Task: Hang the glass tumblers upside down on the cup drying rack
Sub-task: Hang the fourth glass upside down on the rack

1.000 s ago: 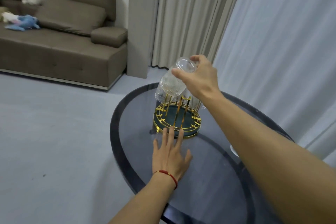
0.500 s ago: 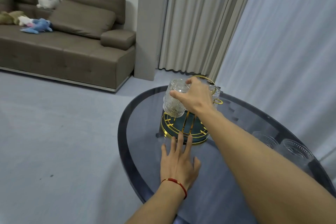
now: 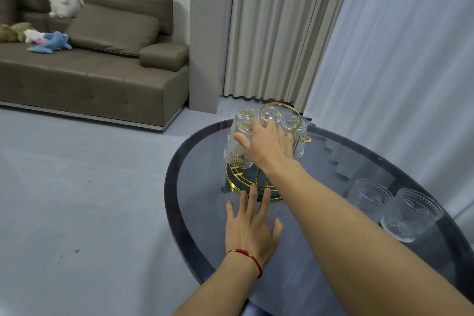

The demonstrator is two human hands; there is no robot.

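Note:
A gold-wire cup drying rack (image 3: 237, 182) with a dark round base stands on the dark glass table (image 3: 195, 195). My right hand (image 3: 266, 146) grips an upside-down ribbed glass tumbler (image 3: 237, 143) sitting low on a front-left peg of the rack. Two more tumblers (image 3: 295, 123) hang upside down behind it, under the rack's gold loop handle. My left hand (image 3: 252, 228) lies flat on the table with fingers spread, fingertips touching the rack's base. Two upright tumblers (image 3: 410, 213) wait at the right of the table.
A brown sofa (image 3: 84, 79) with soft toys stands at the far left across grey floor. Beige and white curtains (image 3: 384, 46) hang behind the table. The table's rounded rim runs close to my left hand.
My right hand has lowered the tumbler from above the rack down onto a peg. The view has shifted, bringing the two upright tumblers into sight. My left hand has stayed flat.

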